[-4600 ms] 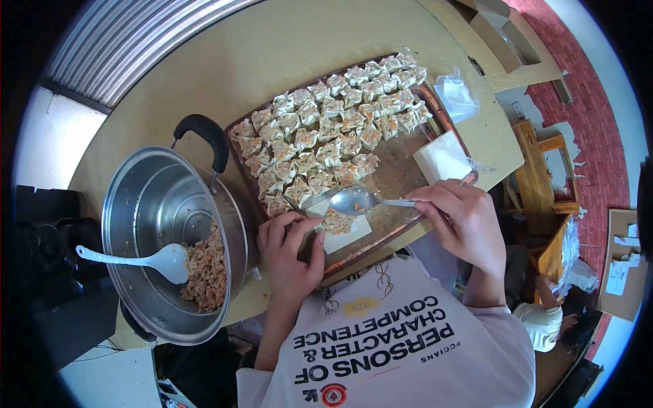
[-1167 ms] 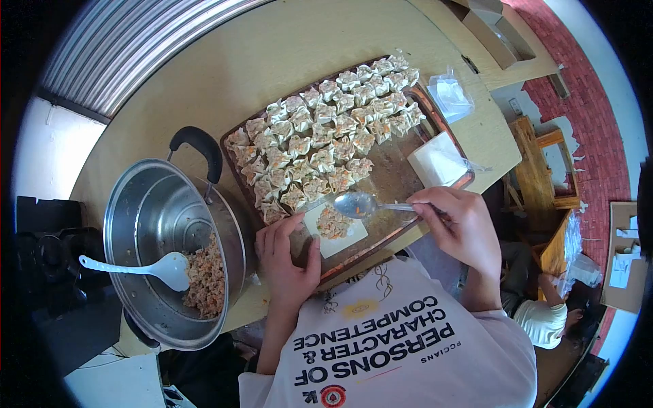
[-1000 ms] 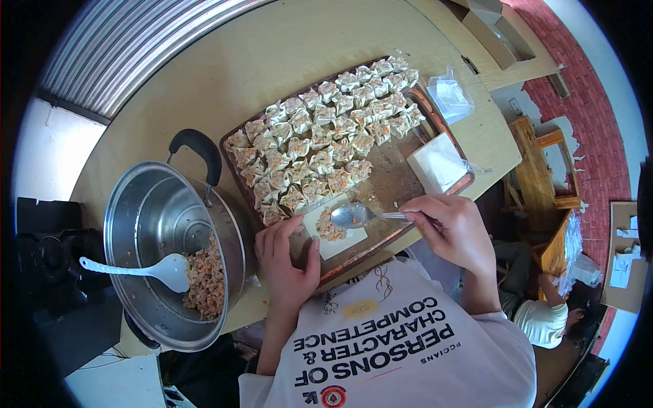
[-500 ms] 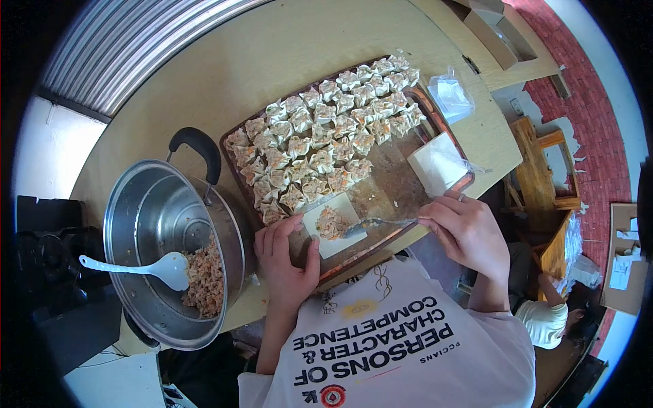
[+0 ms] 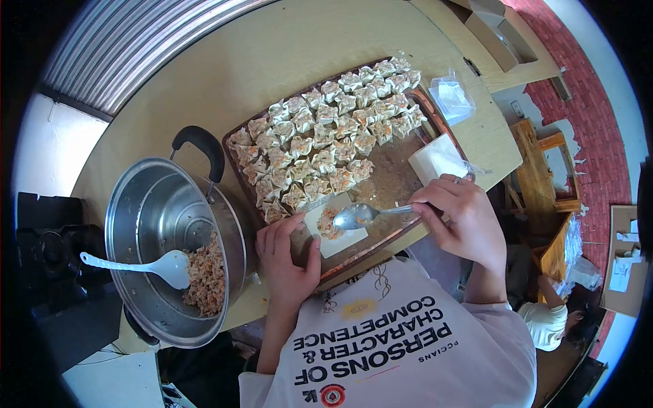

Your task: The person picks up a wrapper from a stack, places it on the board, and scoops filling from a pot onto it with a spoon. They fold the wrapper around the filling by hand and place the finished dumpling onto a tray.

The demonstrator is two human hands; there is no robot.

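A square dumpling wrapper (image 5: 348, 238) lies on the near part of the tray, with a mound of minced filling (image 5: 329, 223) on it. My left hand (image 5: 284, 262) rests at the wrapper's left edge, thumb and index finger apart and touching it. In my right hand (image 5: 457, 216) is the handle of a metal spoon (image 5: 357, 216), pinched between thumb and fingers. The spoon's bowl hangs over the right side of the filling and hides part of it. Rows of open-topped dumplings (image 5: 323, 136) fill the far and left parts of the tray (image 5: 398, 177).
Left of the tray stands a metal pot (image 5: 146, 224) holding minced filling (image 5: 206, 279) and a white ladle (image 5: 170, 269). A stack of wrappers (image 5: 435, 160) sits at the tray's right end. Beyond it lies a plastic bag (image 5: 450, 98). Another person (image 5: 546, 323) is at far right.
The spoon has lifted off the filling and turned, its bowl now showing above the mound. My right hand has shifted slightly left; my left hand stays at the wrapper.
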